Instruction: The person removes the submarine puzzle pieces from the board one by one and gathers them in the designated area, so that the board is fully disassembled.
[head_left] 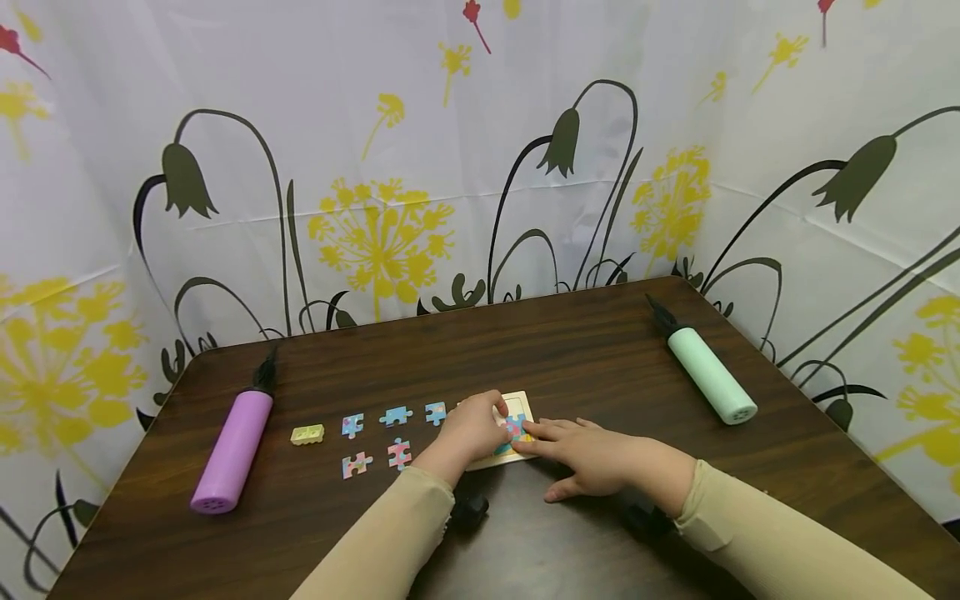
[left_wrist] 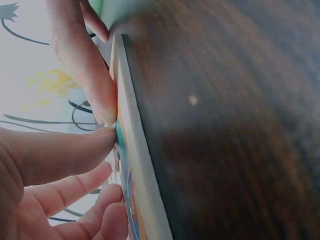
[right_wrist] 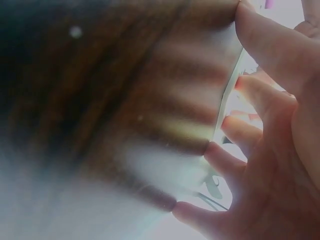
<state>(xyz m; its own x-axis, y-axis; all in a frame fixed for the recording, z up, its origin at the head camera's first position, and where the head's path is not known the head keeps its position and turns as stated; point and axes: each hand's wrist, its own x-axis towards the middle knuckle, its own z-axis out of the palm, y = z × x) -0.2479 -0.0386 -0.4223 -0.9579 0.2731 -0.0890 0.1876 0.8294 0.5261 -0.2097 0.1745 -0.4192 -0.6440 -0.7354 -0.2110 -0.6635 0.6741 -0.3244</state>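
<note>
A light wooden puzzle tray (head_left: 517, 397) lies at the middle of the table, partly filled with colourful jigsaw pieces (head_left: 515, 427). My left hand (head_left: 471, 429) rests over its left part and covers some of the pieces. In the left wrist view, the left thumb (left_wrist: 75, 152) presses on the puzzle face near the rim, with the other fingers bent beside it. From the right, my right hand (head_left: 588, 454) reaches in with spread fingers; its fingertips touch pieces at the tray's right side. The right thumb is down by the table surface.
Left of the tray lie several loose jigsaw pieces, among them a blue one (head_left: 396, 416) and a pink one (head_left: 399, 452). Beyond them are a yellow block (head_left: 307, 434) and a purple hand pump (head_left: 234, 450). A mint-green pump (head_left: 712, 375) lies at the right; a flowered curtain (head_left: 450, 167) hangs behind.
</note>
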